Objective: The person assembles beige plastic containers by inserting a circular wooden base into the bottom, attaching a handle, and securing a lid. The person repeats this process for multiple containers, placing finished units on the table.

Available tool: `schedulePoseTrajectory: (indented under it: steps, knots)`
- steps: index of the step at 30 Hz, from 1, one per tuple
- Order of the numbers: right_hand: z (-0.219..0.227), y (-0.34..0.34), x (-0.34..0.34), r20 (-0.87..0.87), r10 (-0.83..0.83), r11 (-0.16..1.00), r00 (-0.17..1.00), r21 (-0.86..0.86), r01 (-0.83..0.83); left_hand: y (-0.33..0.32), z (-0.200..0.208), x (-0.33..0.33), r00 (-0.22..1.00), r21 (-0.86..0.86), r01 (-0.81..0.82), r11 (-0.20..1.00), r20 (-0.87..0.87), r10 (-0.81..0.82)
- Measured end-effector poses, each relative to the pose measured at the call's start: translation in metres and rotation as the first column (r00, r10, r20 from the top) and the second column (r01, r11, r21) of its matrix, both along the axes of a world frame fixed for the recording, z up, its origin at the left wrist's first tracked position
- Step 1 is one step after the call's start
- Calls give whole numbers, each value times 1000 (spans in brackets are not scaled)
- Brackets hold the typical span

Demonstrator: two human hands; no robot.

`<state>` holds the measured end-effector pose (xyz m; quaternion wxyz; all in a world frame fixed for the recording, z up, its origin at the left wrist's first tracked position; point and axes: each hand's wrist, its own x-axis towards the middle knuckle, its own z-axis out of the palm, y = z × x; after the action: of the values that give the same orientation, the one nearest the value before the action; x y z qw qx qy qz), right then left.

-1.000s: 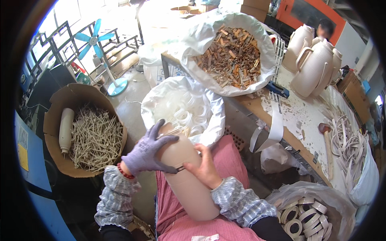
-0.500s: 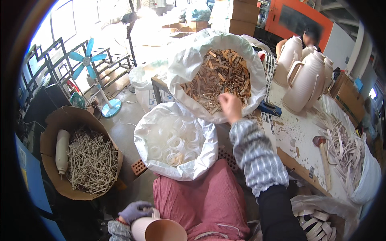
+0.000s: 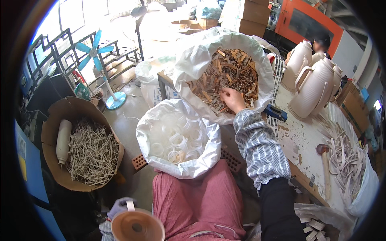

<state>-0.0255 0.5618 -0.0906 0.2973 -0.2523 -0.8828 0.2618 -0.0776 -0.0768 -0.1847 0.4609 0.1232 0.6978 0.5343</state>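
Note:
My left hand [image 3: 120, 207], in a purple-grey glove, grips a pale pink jug body [image 3: 138, 211] by its handle at the lower left. The jug's wide brown opening faces me, with a dark round spot at its bottom. Over a white sack [image 3: 263, 90] of small brown and metallic parts [image 3: 231, 66], my bare right hand [image 3: 233, 99] bends down with fingers curled together among the pieces. Whatever those fingers pinch is too small to make out. A patterned sleeve covers the right forearm.
Nearer stands a white sack [image 3: 207, 160] of clear plastic rings [image 3: 177, 140]. A cardboard box [image 3: 48, 140] with pale thin parts stands left, a blue fan [image 3: 93, 52] behind. Right, a worn table [image 3: 287, 138] bears pink jugs [image 3: 311, 90], a mallet [image 3: 323, 150] and pale strips [image 3: 345, 160]. Another person is beyond.
My right hand has come down into the small parts. The jug in my left hand has shifted left and turned its opening more toward me. The whole view has shifted slightly.

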Motion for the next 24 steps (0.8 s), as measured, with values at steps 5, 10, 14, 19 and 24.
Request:
schedulePoseTrajectory:
  steps: [5, 10, 14, 19, 24]
  knots:
    - [-6, 40, 14, -318, 64, 981, 946, -152, -118, 105, 44, -6, 958, 130, 110, 985, -280, -70]
    - [-2, 44, 33, -85, 205, 896, 975, -386, -221, 197, 76, 49, 323, -546, 614, 570, -485, -813]
    - [-9, 45, 51, -8, 254, 962, 967, -99, -253, 232, 74, 70, 181, -584, 682, 440, -448, -876]
    - [11, -27, 48, -68, 318, 865, 945, -387, -319, 211, 40, 62, 501, -208, 685, 698, -560, -660]
    - [-1, -186, 93, 104, 751, 592, 653, -544, -594, 211, 56, 70, 466, 233, 252, 939, -880, 93]
